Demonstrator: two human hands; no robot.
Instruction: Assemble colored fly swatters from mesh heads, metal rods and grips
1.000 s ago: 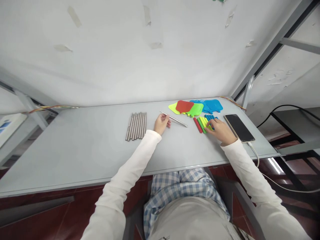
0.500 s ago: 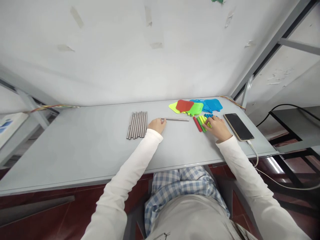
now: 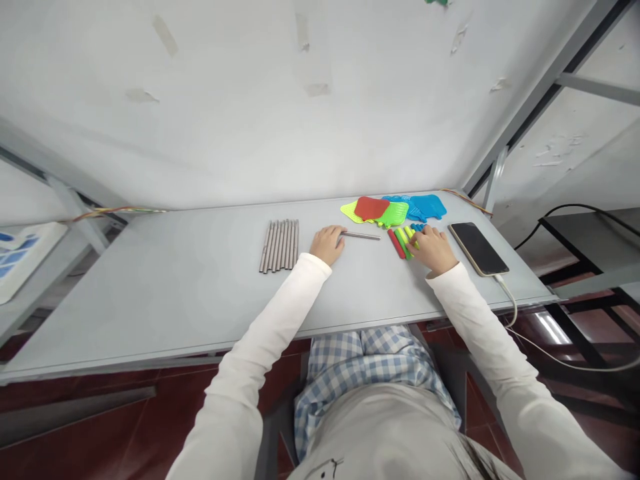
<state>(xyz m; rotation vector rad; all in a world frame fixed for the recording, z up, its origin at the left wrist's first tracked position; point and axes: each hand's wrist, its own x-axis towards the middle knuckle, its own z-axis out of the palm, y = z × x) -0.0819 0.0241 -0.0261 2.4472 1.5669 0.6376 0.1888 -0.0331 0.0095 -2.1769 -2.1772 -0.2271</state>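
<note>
1. Resting on the grey table (image 3: pixel 175 300), the left hand (image 3: pixel 327 244) curls its fingers around one end of a single metal rod (image 3: pixel 361 235), which lies flat and points right toward the coloured pieces
2. Just right of that rod, the right hand (image 3: pixel 431 249) lies palm down with its fingertips on a row of coloured sticks (image 3: pixel 403 241), red, green, yellow and blue; whether it pinches one I cannot tell
3. Flat plastic shapes (image 3: pixel 395 210) in yellow, red, green and blue overlap behind the sticks, close to the table's back edge at the wall
4. A bundle of metal rods (image 3: pixel 280 245) lies side by side just left of the left hand
5. A phone (image 3: pixel 479 249) with a cable sits beside the right hand, near the right edge
6. Left of the bundle the tabletop is bare out to its left and front edges
</note>
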